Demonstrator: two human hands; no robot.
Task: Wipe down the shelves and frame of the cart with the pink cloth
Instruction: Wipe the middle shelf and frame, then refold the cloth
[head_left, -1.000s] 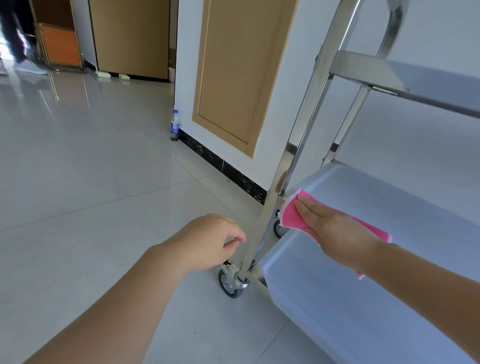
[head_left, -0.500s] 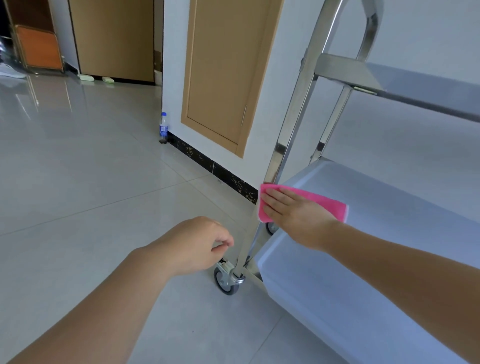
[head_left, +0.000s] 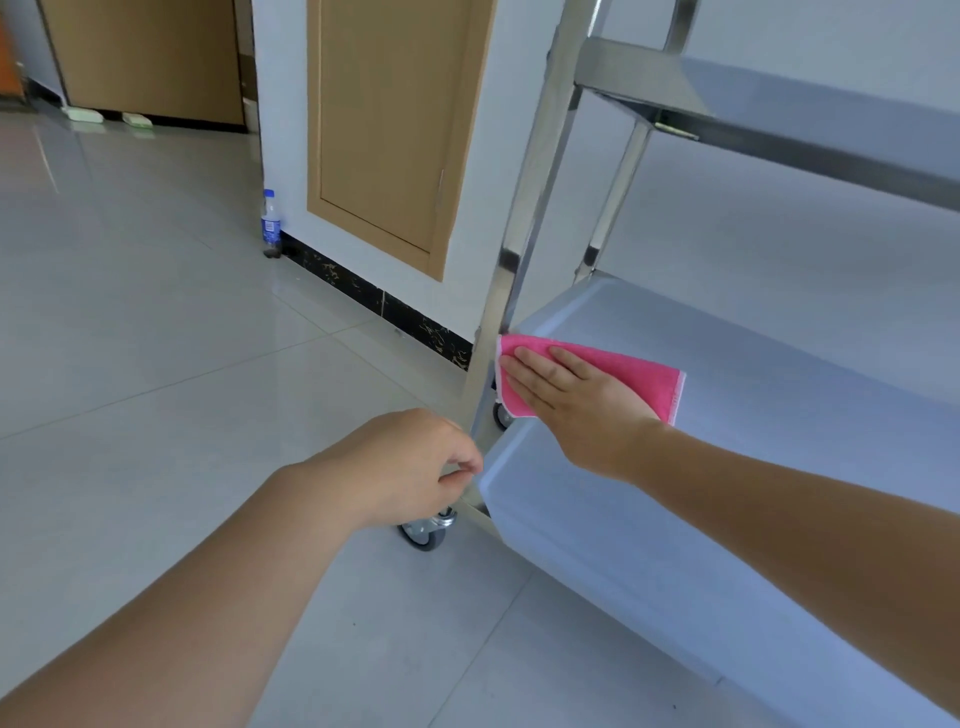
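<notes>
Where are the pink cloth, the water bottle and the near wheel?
Pink cloth (head_left: 641, 382): head view, bare right part.
Water bottle (head_left: 270, 224): head view, its label.
Near wheel (head_left: 423, 535): head view, tyre.

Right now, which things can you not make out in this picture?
All in the head view:
- Shelf under the cloth: covered by cloth and right hand.
- Near caster: top hidden by left hand.
- Far caster: mostly behind post.
- Bottle label: too small.
- Cart's right side: cut by the edge.
</notes>
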